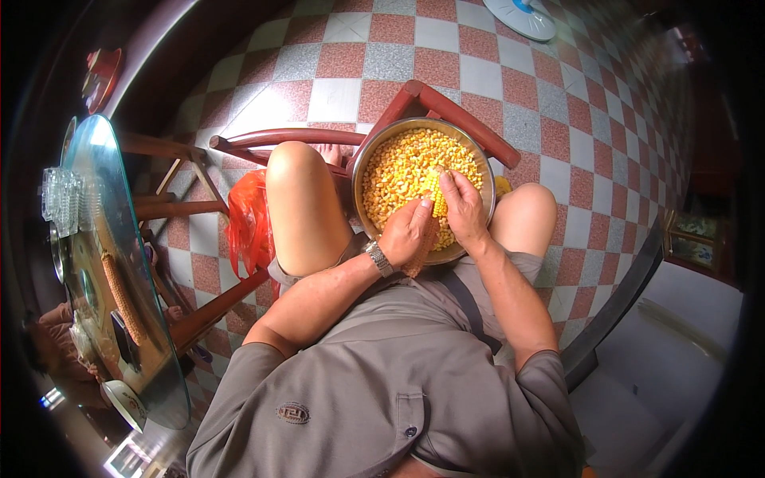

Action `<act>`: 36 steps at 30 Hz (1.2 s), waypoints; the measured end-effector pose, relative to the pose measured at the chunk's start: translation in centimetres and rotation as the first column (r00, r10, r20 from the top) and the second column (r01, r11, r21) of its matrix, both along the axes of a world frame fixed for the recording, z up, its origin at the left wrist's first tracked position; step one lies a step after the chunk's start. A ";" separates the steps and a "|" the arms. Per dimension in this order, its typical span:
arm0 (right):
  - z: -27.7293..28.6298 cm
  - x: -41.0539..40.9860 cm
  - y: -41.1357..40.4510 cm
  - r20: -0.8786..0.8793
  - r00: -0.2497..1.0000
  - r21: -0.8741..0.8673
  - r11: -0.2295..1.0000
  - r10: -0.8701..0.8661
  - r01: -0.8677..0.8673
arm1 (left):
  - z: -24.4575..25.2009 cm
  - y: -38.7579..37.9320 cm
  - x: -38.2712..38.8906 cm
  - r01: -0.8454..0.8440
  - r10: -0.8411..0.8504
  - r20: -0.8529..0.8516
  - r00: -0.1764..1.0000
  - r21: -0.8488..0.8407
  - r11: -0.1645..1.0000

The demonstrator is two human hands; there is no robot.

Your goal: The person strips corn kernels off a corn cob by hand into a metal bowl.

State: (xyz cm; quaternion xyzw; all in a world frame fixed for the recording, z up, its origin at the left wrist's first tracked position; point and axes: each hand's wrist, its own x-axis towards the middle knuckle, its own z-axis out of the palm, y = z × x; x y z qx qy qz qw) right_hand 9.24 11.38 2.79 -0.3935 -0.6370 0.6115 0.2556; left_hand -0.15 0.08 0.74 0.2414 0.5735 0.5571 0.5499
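Observation:
A wide stainless steel bowl (pixel 360 203) sits between my knees, heaped with loose yellow corn kernels (pixel 391 161). Over its near right part, my left hand (pixel 406 230) grips a corn cob (pixel 439 203). Yellow kernels still cover the cob's upper end, while the bare brown lower end sticks out below my palm toward my lap. My right hand (pixel 465 206) is closed around the kernel-covered end from the right, its thumb pressed near the top. Its fingertips are partly hidden behind the cob. A metal-band watch (pixel 378 259) circles my left wrist.
Red wooden bars (pixel 382 116) surround the bowl. A red plastic bag (pixel 248 221) hangs beside my left knee. On the glass-topped table (pixel 158 364) at left lie a bare cob (pixel 122 299), a dark phone-like object (pixel 125 340) and a white bowl (pixel 124 403). Another person (pixel 60 334) is beyond it.

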 end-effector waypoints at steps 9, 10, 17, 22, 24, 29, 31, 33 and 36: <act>0.3 0.0 0.1 -0.028 1.000 -0.026 1.000 0.008 -0.009 | -2.0 -0.3 0.1 -0.043 0.043 -0.014 0.999 0.017 0.999; 0.3 0.1 0.1 -0.033 0.999 -0.036 0.999 0.021 -0.022 | -2.4 -0.4 0.0 -0.044 0.044 -0.014 0.999 0.017 0.999; 0.0 0.1 0.0 -0.034 0.999 -0.012 0.999 0.042 -0.043 | -0.3 0.2 -0.4 -0.103 0.136 0.371 0.919 -0.108 0.989; 0.0 0.0 -0.2 -0.016 0.999 0.007 0.999 0.037 -0.037 | 1.7 0.4 -0.5 -0.031 0.072 0.374 0.925 -0.117 0.993; 0.2 -0.2 -0.2 -0.017 0.999 0.012 0.999 0.031 -0.031 | 1.2 0.4 -0.5 -0.052 0.079 0.314 0.946 -0.093 0.994; 0.2 -0.3 -0.2 -0.021 1.000 0.023 1.000 0.019 -0.019 | 0.8 0.1 -0.4 -0.111 0.131 0.289 0.948 -0.084 0.990; 0.3 0.1 -0.1 -0.023 0.999 0.013 0.999 0.045 -0.045 | 2.2 0.3 -0.4 -0.141 0.175 0.380 0.908 -0.114 0.983; 0.3 0.3 0.0 -0.027 0.997 0.004 0.997 0.073 -0.073 | 3.8 0.5 -0.8 -0.088 0.165 0.429 0.888 -0.194 0.977; 0.4 0.2 0.0 -0.006 0.994 -0.034 0.994 0.106 -0.106 | 1.1 0.3 -0.8 -0.036 0.061 0.395 0.916 -0.070 0.997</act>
